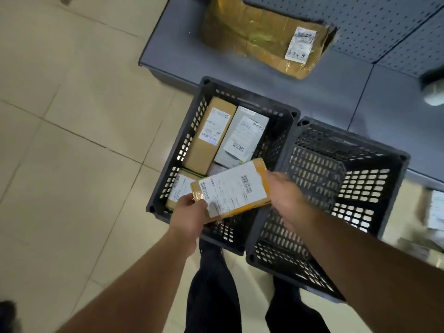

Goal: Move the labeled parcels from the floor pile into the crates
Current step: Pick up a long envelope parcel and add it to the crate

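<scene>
A flat yellow parcel (pixel 231 189) with a white barcode label hangs over the near end of the left black crate (pixel 197 116). My left hand (pixel 191 216) grips its near left corner. My right hand (pixel 286 193) is blurred at the parcel's right end, touching it. Inside that crate lie a tall brown box (pixel 209 135), a grey-white bag parcel (pixel 245 138) and another labeled box (pixel 179 188) at the near left. The right black crate (pixel 341 188) holds nothing that I can see.
A grey shelf base (pixel 336 92) runs behind the crates, with a large brown taped parcel (pixel 266 34) lying on it. More parcels (pixel 432 212) are blurred at the right edge. Beige tiled floor (pixel 72 140) spreads to the left. My legs (pixel 216 296) stand below the crates.
</scene>
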The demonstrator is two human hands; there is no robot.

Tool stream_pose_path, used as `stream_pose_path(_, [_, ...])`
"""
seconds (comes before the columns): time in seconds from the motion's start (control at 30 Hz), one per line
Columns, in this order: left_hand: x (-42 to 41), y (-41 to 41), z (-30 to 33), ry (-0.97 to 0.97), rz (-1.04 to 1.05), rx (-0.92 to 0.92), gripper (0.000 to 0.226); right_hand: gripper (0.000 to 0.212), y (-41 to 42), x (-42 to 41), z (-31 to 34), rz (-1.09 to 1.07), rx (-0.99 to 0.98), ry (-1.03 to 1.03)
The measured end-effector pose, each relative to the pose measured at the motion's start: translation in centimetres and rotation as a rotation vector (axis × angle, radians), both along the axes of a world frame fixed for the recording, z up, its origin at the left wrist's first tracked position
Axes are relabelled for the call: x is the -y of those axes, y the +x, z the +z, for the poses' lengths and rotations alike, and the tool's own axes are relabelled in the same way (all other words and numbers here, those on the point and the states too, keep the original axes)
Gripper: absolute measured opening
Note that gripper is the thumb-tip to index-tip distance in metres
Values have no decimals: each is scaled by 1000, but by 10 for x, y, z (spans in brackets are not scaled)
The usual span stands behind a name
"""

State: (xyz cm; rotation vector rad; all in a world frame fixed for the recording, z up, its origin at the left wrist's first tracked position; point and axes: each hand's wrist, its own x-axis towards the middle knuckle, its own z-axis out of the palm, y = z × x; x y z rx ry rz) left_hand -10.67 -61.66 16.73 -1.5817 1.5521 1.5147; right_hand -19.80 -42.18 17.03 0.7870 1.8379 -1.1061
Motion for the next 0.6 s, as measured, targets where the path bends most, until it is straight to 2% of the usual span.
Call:
stream_pose_path(0.1, [19, -26, -18, 67, 25, 5, 37, 54, -31, 28, -15, 37, -13, 52])
stream_pose_path(0.23, [45, -58, -45, 147, 45, 42, 53, 47, -76, 67, -38, 152, -125, 126])
stream_pose_path(0.3, [52, -72, -60, 166, 71, 33, 51, 47, -96, 82, -51, 240, -160, 182])
stream_pose_path(0.47, [62, -99, -85, 202, 145, 45, 32, 40, -133, 112, -74, 252, -100, 228])
stream_pose_path(0.53, [63, -108, -92, 256, 174, 24, 27, 50, -147, 121, -83, 288, -138, 271])
stream_pose_path(0.6, [65, -115, -97, 293, 199, 1, 27, 51, -160, 127, -92, 185, -150, 209])
